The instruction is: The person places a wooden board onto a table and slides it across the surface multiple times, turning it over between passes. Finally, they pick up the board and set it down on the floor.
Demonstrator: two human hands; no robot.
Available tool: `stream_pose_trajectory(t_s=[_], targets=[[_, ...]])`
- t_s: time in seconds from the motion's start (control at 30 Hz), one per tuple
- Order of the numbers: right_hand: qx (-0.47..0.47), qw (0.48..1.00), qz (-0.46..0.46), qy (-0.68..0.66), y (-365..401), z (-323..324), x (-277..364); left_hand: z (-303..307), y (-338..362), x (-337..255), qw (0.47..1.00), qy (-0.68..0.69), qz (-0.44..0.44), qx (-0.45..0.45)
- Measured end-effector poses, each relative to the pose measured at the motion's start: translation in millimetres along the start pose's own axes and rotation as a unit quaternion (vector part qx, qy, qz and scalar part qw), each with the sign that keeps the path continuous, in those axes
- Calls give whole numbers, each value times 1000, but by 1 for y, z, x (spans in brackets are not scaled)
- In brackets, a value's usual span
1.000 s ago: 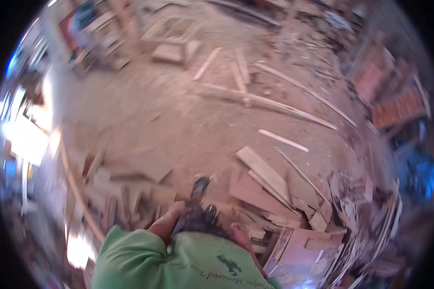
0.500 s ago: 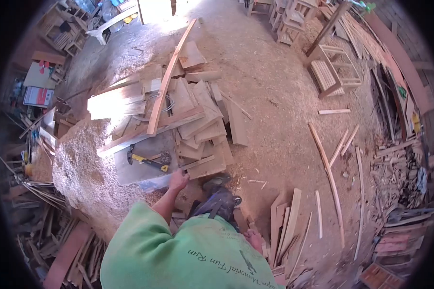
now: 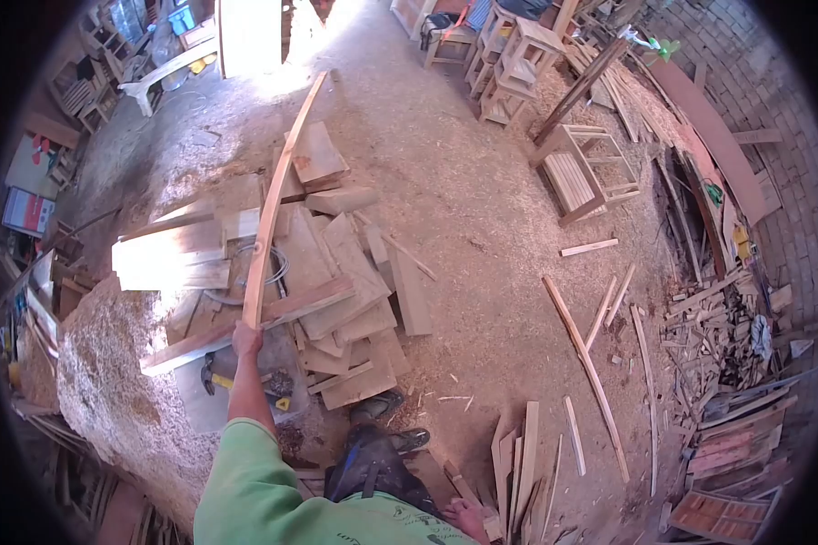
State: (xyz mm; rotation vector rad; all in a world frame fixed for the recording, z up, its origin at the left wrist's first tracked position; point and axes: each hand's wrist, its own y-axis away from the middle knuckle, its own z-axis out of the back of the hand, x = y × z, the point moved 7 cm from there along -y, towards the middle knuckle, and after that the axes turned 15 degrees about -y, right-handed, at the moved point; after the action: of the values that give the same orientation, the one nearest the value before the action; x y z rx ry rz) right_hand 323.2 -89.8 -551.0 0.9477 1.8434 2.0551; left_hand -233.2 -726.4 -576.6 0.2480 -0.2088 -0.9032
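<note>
My left hand [image 3: 248,339] is closed around the near end of a long, slightly bowed wooden strip [image 3: 276,195]. That strip slants away over a pile of boards [image 3: 347,263]. Beneath my left forearm lies a claw hammer [image 3: 211,378] with a yellow and black handle, on a flat grey surface [image 3: 200,404]; the arm covers part of it. Low in the view, my right hand [image 3: 466,518] is curled against a narrow piece of wood [image 3: 459,480] beside my leg. Its fingers show only in part.
Several upright planks [image 3: 518,459] lean close to my right hand. Long sticks [image 3: 586,372] lie on the floor to the right, below a wooden chair frame [image 3: 583,173]. Stacked stools [image 3: 518,64] stand farther back. A sawdust heap [image 3: 109,363] is at left.
My left hand has moved forward from the board edge near the hammer and taken hold of the long strip's near end. My right hand stays low. The view has shifted.
</note>
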Motion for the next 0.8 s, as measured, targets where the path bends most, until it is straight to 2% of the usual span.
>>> stream_pose_trajectory(t_s=[0.03, 0.13, 0.17, 0.2, 0.27, 0.3, 0.37, 0.4, 0.47, 0.5, 0.57, 0.63, 0.8], targets=[[-6, 1000, -6, 1, 6, -12, 6, -3, -7, 0, 1000, -3, -2, 12], [-18, 999, -18, -20, 33, -54, 37, 5, -18, -19, 987, 90, -92, 99], [-21, 999, -15, -42, 34, -60, 39, 11, -11, -32, 971, 190, -86, 116], [-19, 998, -11, -63, 33, -69, 46, 21, 6, -57, 945, 291, -80, 128], [8, 1000, -24, 10, 80, -107, 92, 75, 54, -117, 912, 360, -59, 187], [23, 998, -26, 48, 91, -123, 110, 91, 63, -142, 914, 373, -55, 152], [94, 991, 60, 69, 73, -127, 106, 119, 77, -199, 926, 330, -4, 183], [128, 983, 103, 78, 66, -126, 102, 102, 73, -228, 884, 404, -19, 232], [147, 978, 136, 56, 50, -133, 114, 128, 123, -284, 811, 506, -8, 295], [150, 977, 144, 35, 43, -139, 123, 162, 169, -310, 783, 528, -46, 326], [153, 975, 163, -14, 39, -149, 146, 145, 204, -356, 774, 538, -53, 330], [167, 965, 195, -55, 38, -156, 172, 205, 296, -371, 717, 594, -11, 365], [192, 900, 392, -2, 90, -180, 268, 249, 449, -380, 656, 617, -64, 430]])
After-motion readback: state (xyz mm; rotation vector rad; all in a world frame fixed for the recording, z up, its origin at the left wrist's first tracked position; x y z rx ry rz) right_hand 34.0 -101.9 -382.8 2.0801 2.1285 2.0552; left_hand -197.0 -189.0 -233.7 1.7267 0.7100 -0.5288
